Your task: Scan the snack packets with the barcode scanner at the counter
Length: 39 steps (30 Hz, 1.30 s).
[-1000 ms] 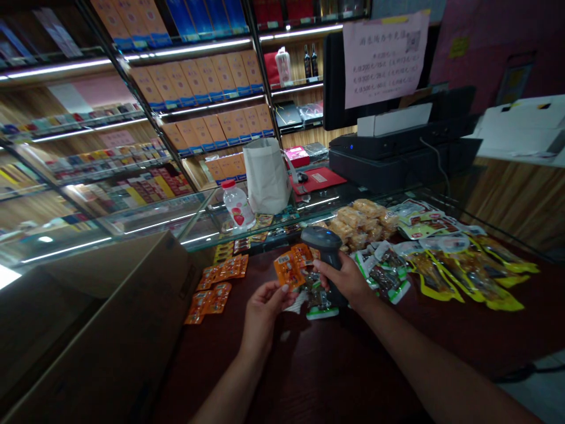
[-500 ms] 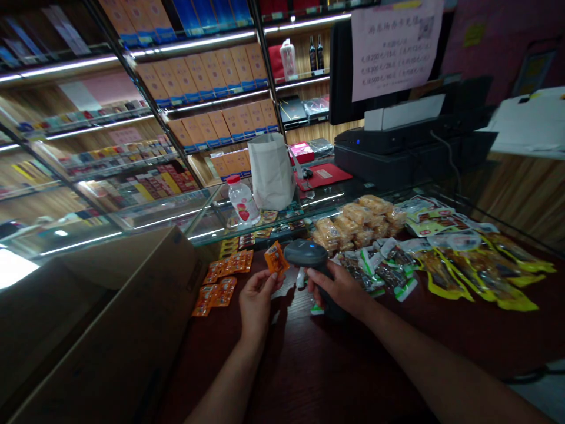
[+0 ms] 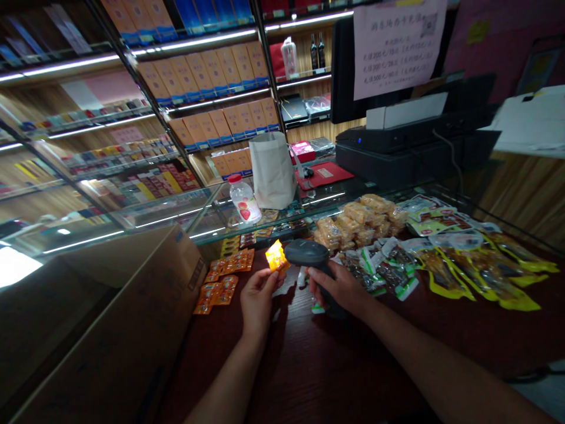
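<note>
Between thumb and fingers, my left hand point(image 3: 259, 294) pinches a small orange snack packet point(image 3: 276, 257), which is brightly lit. My right hand point(image 3: 342, 288) is wrapped round the handle of a dark barcode scanner point(image 3: 308, 253). The scanner's head points left at the packet, close to it. Several more orange packets point(image 3: 225, 277) lie on the dark red table left of my left hand. Just beyond and right of the scanner are dark snack packs with green and white ends point(image 3: 384, 265). The undersides of my fingers are partly hidden.
An open cardboard box point(image 3: 176, 277) stands at the left. Wrapped tan snacks point(image 3: 359, 221) and yellow-edged packs point(image 3: 463, 265) lie at the right. Behind are a glass counter, a red-capped bottle point(image 3: 244, 200), a white paper bag point(image 3: 272, 171) and a cash register point(image 3: 410, 147).
The orange packet in my left hand has turned bright yellow under light from the scanner, and the blue light on the scanner's top no longer shows. Both hands have stayed nearly still.
</note>
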Motion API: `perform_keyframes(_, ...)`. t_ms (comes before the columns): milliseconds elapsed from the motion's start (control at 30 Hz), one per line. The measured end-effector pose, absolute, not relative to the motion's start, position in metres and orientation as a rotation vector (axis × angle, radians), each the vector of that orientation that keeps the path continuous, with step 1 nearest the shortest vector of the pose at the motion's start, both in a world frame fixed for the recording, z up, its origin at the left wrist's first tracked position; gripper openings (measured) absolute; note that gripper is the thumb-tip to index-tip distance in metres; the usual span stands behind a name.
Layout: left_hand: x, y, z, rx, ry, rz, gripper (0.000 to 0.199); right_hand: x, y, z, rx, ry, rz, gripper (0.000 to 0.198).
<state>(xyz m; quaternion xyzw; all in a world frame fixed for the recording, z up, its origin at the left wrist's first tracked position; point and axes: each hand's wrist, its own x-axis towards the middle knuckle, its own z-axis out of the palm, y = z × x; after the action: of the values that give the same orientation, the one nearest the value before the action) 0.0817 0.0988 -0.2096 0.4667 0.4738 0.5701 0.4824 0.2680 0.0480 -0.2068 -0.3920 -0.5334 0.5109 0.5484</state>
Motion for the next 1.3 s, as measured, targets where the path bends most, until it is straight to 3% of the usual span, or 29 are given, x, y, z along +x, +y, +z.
perform_keyframes(233, 0.075, 0.101, -0.206, 1.103, 1.175, 1.365, 0.034, 0.267, 0.048, -0.207, -0.92, -1.231, 1.211, 0.039)
perform_keyframes(567, 0.0, 0.12, -0.168, 1.046, 1.479, 0.988, 0.024, 0.271, 0.055, -0.211, -0.887, -1.086, 1.221, 0.045)
perform_keyframes(1300, -0.013, 0.133, -0.179, 1.342, 2.091, 0.804, 0.016, 0.274, 0.052, -0.195, -0.865, -0.953, 1.226, 0.05)
